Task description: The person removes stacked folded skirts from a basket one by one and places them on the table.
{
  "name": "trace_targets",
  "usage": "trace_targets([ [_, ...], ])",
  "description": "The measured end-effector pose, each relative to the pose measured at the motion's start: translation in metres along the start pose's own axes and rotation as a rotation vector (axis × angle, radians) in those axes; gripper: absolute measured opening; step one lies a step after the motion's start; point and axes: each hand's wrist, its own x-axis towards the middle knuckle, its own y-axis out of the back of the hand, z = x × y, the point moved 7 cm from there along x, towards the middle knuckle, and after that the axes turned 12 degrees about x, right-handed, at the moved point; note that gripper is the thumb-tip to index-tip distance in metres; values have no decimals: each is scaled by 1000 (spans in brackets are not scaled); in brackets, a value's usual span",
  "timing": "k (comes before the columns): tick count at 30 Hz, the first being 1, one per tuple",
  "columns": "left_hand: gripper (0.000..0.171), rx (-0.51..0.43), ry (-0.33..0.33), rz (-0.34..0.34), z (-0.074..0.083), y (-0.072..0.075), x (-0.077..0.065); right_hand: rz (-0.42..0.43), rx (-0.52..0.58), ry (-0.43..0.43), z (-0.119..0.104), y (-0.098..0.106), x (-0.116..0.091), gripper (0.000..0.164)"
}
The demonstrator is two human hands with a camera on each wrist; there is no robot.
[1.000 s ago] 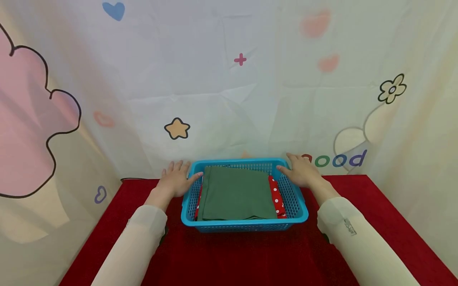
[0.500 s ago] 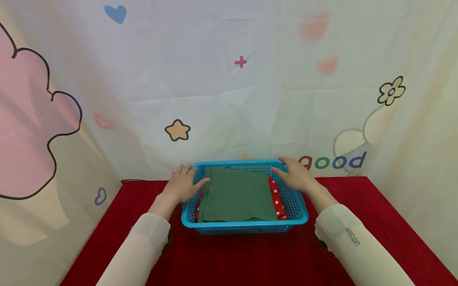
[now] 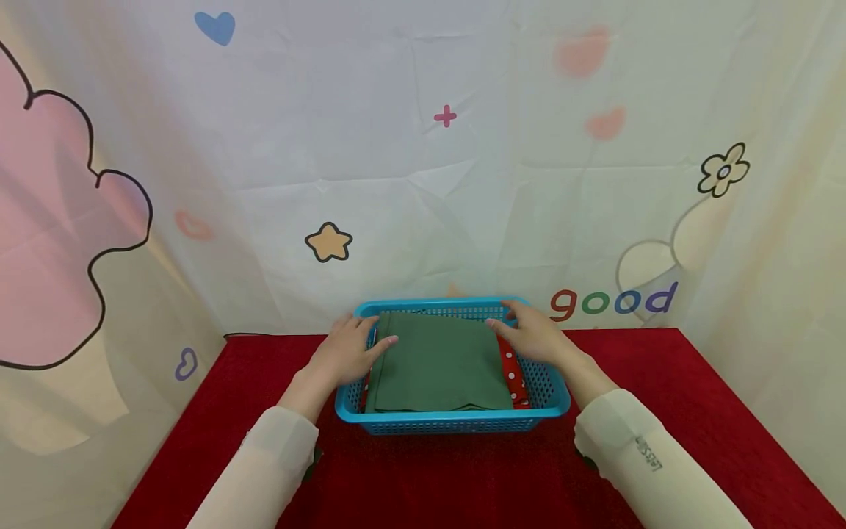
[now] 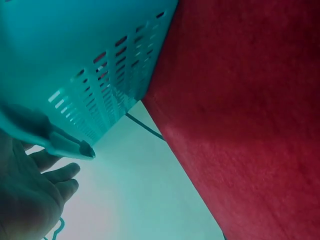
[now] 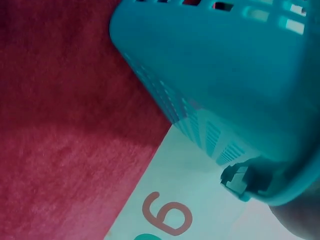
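A blue plastic basket [image 3: 456, 416] with pierced walls stands near the table's far edge. A folded green cloth [image 3: 441, 364] lies inside it, over a red cloth with white dots [image 3: 512, 376] that shows at both sides. My left hand [image 3: 346, 351] is over the basket's left rim, thumb above the green cloth's edge. Over the right rim is my right hand [image 3: 534, 334], its thumb near the cloth's right corner. Both hands have loosely spread fingers and hold nothing. In the left wrist view, the left palm [image 4: 27, 200] shows beside the basket's rim.
The table wears a red cover [image 3: 456, 485]. Right behind the basket hangs a white curtain [image 3: 396, 198] printed with hearts, a star and letters. A dark cord [image 3: 247, 334] runs along the table's back left edge.
Both hands have moved inward, from beside the basket's ends to over its rims and the cloth's edges. The basket and cloths stay in place.
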Motion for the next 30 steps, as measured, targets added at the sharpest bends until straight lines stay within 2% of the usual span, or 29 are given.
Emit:
trace_targets([
  [7,78,-80,8,-15,8,-3,-3,-15,-2,-6,1,-7,-3,73],
  [13,79,-213,-8,-22,14,-5,-3,-38,32,-28,3,-13,-6,75],
  [18,82,-348,4,-35,17,-7,-2,-51,44,-47,7,-17,-5,78],
  [23,86,-426,48,-51,20,-15,1,-63,59,-63,9,-23,-2,78],
  [30,86,-453,150,-59,23,-20,-1,-77,50,-107,14,-31,-1,79],
])
